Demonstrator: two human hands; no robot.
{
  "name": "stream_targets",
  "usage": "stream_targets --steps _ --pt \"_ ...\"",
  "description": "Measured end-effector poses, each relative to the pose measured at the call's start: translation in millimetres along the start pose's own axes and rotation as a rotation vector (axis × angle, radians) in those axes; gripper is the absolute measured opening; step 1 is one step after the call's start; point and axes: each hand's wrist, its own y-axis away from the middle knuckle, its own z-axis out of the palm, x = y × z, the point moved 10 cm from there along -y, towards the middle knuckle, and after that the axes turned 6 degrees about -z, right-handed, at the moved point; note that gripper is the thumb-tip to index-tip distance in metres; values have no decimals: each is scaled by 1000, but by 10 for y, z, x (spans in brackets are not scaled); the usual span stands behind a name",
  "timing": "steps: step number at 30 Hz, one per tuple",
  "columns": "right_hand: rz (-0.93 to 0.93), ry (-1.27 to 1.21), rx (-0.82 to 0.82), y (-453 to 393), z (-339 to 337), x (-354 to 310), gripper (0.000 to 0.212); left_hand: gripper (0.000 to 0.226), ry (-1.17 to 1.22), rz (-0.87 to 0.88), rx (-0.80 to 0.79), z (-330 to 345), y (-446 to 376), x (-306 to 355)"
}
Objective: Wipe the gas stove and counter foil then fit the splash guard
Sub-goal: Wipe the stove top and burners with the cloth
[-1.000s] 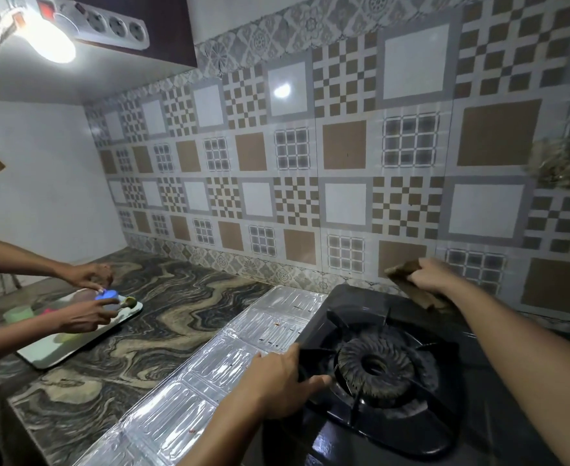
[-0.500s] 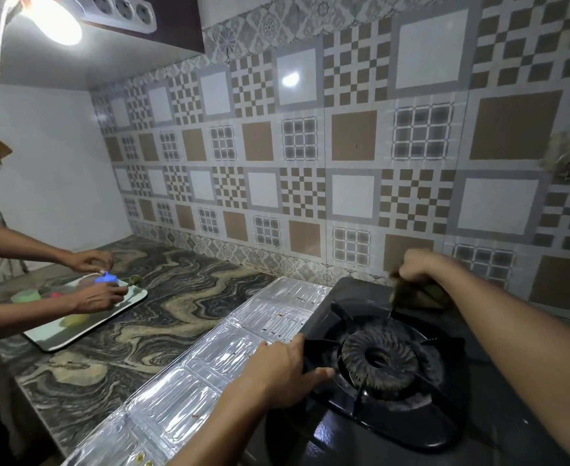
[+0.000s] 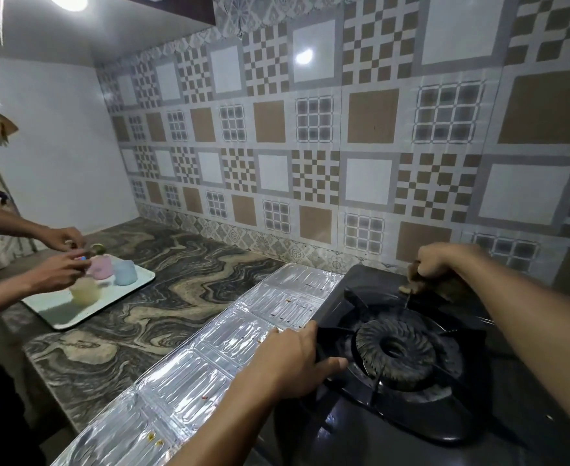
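A marbled stone counter [image 3: 182, 280] runs along a wall of patterned brown, grey and white tiles [image 3: 371, 136]. At the far left, a second person's two hands [image 3: 58, 257] work over a pale tray [image 3: 85, 307] holding three small pastel cups [image 3: 102, 274], well apart from the stove. A strip of embossed silver counter foil [image 3: 209, 348] lies beside the black gas stove [image 3: 394, 381], touching its left edge, with a few small crumbs on it. The stove's round burner [image 3: 394, 351] sits inside a black pan support.

The left hand [image 3: 293, 358] grips the stove's near-left rim, fingers curled over the edge and thumb stretched toward the burner. The right hand [image 3: 441, 260] is closed around a crumpled brown cloth [image 3: 421, 280], pressing it on the stove's back edge near the wall; the cloth is blurred, so its material is unclear. No readable writing or labels appear.
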Motion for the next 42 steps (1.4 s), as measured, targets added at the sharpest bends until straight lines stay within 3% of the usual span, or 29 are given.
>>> stream_targets --steps 2,3,7,9,15,19,24,26,30,35,39,42 --pt "65 14 -130 10 75 91 11 66 17 0 -3 22 0 -16" --pt "77 -21 -120 -1 43 100 12 67 30 0 -9 29 -3 -24" --pt "5 -232 327 -68 -399 -135 16 70 58 0 -15 36 -33 -56" --pt "-32 -271 430 -112 -396 -284 27 69 54 5 -20 57 -32 -63" --pt "-155 -163 176 -214 143 -582 48 67 61 21 -6 40 -23 -68" --pt "-120 -35 159 -125 6 -393 35 63 57 33 4 16 -4 -34" --pt "-2 123 -27 -44 6 -230 25 62 31 34 19 18 -8 -22" --pt "29 56 100 -102 -171 -273 14 64 41 35 19 27 -15 -30" --pt "-23 -151 430 -182 -442 -540 23 68 32 36 18 47 -20 -47" --pt "-264 -108 159 -282 17 -1035 48 69 29 27 16 43 -10 -61" --pt "-276 -60 84 -178 89 -975 37 71 16 30 21 33 -14 -57" --pt "-176 120 -30 -71 70 -721 23 75 22 28 8 36 9 -52"
